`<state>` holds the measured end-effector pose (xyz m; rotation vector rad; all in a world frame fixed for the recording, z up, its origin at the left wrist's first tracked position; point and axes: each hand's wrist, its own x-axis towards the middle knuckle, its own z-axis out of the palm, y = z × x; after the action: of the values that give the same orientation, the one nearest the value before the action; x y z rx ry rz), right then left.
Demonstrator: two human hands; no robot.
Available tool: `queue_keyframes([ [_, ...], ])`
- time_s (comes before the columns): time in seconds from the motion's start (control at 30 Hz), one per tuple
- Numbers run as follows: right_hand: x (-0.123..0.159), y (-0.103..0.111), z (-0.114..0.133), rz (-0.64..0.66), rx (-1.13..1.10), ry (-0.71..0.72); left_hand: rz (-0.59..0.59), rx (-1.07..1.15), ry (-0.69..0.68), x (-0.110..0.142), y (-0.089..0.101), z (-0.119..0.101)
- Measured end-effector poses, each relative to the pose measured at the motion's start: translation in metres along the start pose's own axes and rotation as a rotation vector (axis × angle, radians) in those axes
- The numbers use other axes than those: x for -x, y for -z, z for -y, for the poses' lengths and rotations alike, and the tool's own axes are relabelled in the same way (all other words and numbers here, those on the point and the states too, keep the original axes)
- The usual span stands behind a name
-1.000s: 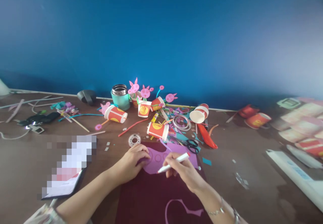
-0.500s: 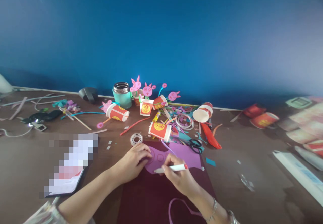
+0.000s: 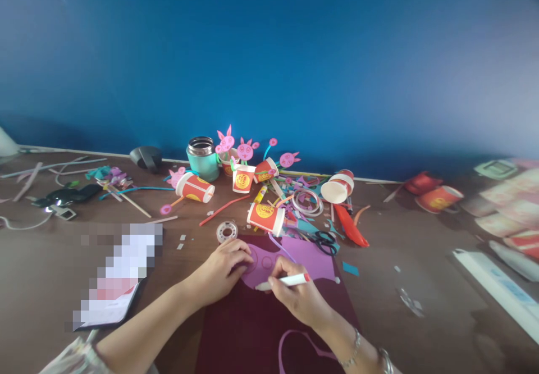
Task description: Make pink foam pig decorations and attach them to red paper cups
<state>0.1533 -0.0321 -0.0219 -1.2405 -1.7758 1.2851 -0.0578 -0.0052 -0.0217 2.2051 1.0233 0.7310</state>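
Purple paper (image 3: pixel 257 274), left hand (image 3: pixel 225 266) bent over it, right hand (image 3: pixel 297 298) pinching marker (image 3: pixel 293 279)

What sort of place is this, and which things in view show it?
Probably a craft table: the right hand holds a marker at purple paper, scissors lie beyond, and pink animal faces stand up from cups.

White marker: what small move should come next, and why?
Probably a short stroke with the white marker on the purple sheet: the right hand grips the marker, tip at the sheet's near edge below drawn circles, and the left hand rests on the sheet.
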Motion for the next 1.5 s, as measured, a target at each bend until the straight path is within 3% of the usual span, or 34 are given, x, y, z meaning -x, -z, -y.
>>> queue_keyframes([
  [0.47,0.0001,-0.0001,-0.0025,-0.006,-0.011,-0.008,0.006,-0.013,-0.001,0.0008,0.0005,0.0004],
  [1.17,-0.0034,-0.0033,-0.0041,-0.160,0.011,0.003,0.003,0.009,-0.001,-0.0001,0.0014,-0.0006],
  [1.5,-0.0032,-0.0024,-0.0054,-0.174,0.027,0.031,-0.003,0.004,0.001,-0.0003,0.0015,-0.0006],
])
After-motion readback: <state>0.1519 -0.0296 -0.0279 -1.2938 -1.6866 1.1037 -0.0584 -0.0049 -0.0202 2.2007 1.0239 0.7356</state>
